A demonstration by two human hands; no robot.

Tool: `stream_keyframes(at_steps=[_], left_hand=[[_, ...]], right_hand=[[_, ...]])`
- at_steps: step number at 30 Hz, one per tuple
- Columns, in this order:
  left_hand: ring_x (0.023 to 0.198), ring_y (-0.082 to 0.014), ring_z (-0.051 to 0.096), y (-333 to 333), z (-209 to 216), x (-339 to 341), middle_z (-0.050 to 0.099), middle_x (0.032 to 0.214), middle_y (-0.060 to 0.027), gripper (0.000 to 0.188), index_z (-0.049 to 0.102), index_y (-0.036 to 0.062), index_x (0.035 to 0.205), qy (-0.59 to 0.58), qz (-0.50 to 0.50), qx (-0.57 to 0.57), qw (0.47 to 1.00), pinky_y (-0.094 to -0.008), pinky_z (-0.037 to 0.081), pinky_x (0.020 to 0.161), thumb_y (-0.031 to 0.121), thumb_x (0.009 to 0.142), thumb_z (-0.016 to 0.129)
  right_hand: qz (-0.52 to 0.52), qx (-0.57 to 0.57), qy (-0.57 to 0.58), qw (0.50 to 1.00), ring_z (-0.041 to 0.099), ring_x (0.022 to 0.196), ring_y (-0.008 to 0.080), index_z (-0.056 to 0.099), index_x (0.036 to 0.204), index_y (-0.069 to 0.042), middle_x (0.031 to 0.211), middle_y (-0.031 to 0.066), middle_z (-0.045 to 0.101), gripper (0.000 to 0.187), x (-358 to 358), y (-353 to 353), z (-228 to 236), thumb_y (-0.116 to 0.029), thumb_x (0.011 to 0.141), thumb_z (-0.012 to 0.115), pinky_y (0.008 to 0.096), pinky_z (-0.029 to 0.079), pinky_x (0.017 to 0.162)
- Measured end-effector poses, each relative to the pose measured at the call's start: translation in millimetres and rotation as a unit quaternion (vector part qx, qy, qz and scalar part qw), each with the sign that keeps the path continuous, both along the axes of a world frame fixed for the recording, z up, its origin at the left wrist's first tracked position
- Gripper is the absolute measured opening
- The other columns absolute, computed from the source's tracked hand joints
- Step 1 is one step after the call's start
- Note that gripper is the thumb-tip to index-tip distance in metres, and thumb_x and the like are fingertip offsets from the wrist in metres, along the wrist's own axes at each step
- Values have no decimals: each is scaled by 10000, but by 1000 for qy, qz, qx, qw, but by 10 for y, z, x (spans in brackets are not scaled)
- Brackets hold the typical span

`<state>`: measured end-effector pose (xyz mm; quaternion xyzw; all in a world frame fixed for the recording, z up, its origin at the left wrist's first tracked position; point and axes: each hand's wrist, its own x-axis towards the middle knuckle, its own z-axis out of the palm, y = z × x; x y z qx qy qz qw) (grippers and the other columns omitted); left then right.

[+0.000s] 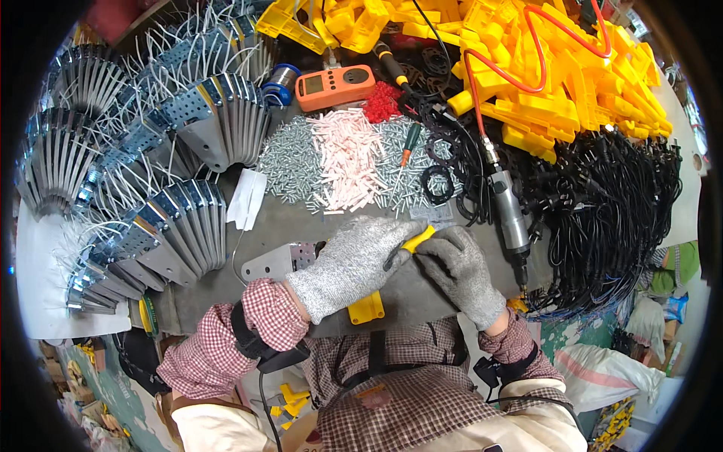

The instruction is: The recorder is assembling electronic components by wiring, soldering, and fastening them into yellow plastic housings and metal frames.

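So both grips are busy here: the left hand (354, 260) and the right hand (461, 275), each in a grey glove, are closed with thumb and fingers on one small yellow piece (419, 239), held between them just above the middle of the table (248, 301). A flat yellow part (367, 309) lies below the left hand near the table's front edge, and a grey metal bracket (275, 261) lies just left of that hand, partly covered by it. Most of the small stuff sits in loose heaps straight on the table: pale pink sleeves (348, 158) in the middle with silver screws (296, 162) on both sides, plus a little mound of red bits (382, 103) behind, next to an orange meter (335, 89). Closest thing to a holder up there is a blue-ended spool (279, 84) wound with silvery wire. Big pile of yellow plastic parts (557, 71) at the back right, black cables (610, 203) heaped in front of it. Actual containers are down past the table: a white sack (602, 377) with a reddish stripe, can't tell what's inside, and near it some yellow bits (614, 426) in something too blurry to make out.
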<state>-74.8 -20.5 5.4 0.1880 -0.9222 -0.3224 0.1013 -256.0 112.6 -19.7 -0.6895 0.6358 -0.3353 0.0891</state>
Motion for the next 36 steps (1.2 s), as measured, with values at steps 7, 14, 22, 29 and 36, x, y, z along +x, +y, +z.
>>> stream_keyframes(at_steps=[7,14,22,29,36], left_hand=[[941,-331,646,-685,209,200,669,983,-160,288,656,109,1219,8,41,-110,993,-434,521,885,217,952,647],[1158,-322,557,-1092,-190,376,590,1157,-112,254,653,96,1107,-33,-58,-315,947,-452,454,1008,215,884,677],[1258,-308,535,-1130,-332,482,590,1303,-126,307,646,75,1184,-77,34,-381,921,-453,399,1080,199,905,608],[1203,-294,562,-1054,-26,565,619,1221,-102,245,646,108,1148,-48,95,-304,947,-438,430,1038,169,912,635],[986,-317,620,-875,64,556,646,995,-110,171,648,80,1018,18,27,-97,995,-425,495,885,24,858,667]], right_hand=[[-5,4,-31,1000,605,995,354,637,962,-60,984,119,621,217,3,-82,-14,-119,807,777,473,474,912],[-15,-56,-44,997,615,970,328,661,992,-57,996,116,628,223,8,-80,-49,-32,793,758,436,479,879],[-26,-61,-54,996,627,967,312,693,1019,-71,1005,108,629,240,9,-83,-6,-57,792,769,434,457,894],[-25,-68,-16,997,628,964,315,690,1005,-75,988,105,629,217,7,-101,-29,-81,803,771,437,448,904],[-11,-57,-5,998,617,938,321,685,1001,-69,956,115,613,205,-7,-86,-1,-76,812,764,446,474,877]])
